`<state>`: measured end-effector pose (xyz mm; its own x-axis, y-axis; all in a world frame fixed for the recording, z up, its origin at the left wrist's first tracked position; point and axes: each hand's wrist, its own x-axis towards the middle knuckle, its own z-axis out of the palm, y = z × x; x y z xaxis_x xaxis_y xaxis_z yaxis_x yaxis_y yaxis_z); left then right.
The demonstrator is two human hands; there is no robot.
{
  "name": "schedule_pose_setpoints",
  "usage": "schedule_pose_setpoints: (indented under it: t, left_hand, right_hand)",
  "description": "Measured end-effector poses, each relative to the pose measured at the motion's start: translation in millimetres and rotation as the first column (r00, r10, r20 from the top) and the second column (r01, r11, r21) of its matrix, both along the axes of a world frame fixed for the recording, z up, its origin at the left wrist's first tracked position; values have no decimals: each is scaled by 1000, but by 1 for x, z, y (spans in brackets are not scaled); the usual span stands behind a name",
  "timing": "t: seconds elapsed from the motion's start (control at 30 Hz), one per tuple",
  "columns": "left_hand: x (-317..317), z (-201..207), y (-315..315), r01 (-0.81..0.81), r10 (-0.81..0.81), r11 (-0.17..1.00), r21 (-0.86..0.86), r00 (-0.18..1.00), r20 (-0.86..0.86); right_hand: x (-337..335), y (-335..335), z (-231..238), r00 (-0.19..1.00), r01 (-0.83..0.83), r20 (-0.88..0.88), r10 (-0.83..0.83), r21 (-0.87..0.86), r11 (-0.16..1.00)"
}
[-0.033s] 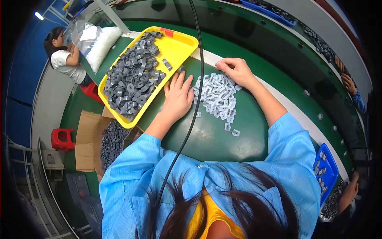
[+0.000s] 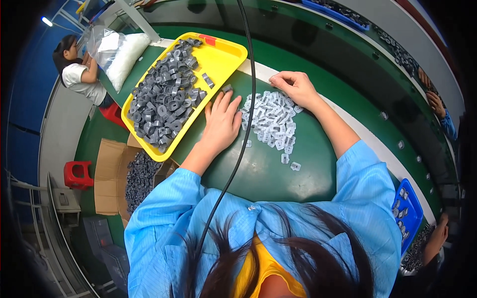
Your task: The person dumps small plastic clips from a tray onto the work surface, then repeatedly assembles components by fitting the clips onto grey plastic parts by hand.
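My left hand (image 2: pixel 220 121) rests palm down on the green table, fingers stretched and slightly apart. A single grey ring-shaped plastic part (image 2: pixel 227 88) lies at its fingertips. Just left of it, the yellow tray (image 2: pixel 226 57) carries a heap of similar grey plastic parts (image 2: pixel 166 97). Beyond the far edge of a pile of small translucent white plastic pieces (image 2: pixel 272 116), my right hand (image 2: pixel 298 90) has its thumb and fingers pinched together. Whatever may be between those fingertips is hidden.
A black cable (image 2: pixel 243 144) hangs across the view between my hands. Left stand a cardboard box (image 2: pixel 109 171) of dark parts and a red stool (image 2: pixel 78 175). A blue tray (image 2: pixel 411 211) lies at right. A person (image 2: pixel 82 74) sits far left by a plastic bag (image 2: pixel 126 62); other people's hands show at right.
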<state>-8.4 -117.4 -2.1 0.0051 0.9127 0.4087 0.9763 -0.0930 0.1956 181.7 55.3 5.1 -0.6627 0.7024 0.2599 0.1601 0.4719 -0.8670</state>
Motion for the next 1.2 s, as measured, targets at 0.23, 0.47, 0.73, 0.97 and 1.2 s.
schedule_pose_setpoints:
  t: [0.23, 0.47, 0.73, 0.97, 1.2]
  left_hand:
    - [-1, 6, -3, 197, -215, 975, 100, 950, 227]
    - [-2, 20, 15, -60, -21, 991, 118, 805, 593]
    - [20, 34, 96, 193, -275, 958, 212, 403, 873]
    - [5, 70, 80, 210, 9, 978, -1, -38, 999]
    - [-192, 108, -8, -483, 375, 839, 250, 847, 377]
  right_hand:
    - [-53, -2, 24, 958, -181, 268, 103, 285, 941]
    - [-63, 1, 22, 958, -220, 165, 234, -101, 970]
    - [-20, 1, 44, 945, -321, -274, 179, -670, 669]
    - [3, -17, 33, 999, 40, -1, -44, 464, 885]
    - [-24, -6, 39, 994, 31, 92, -61, 298, 954]
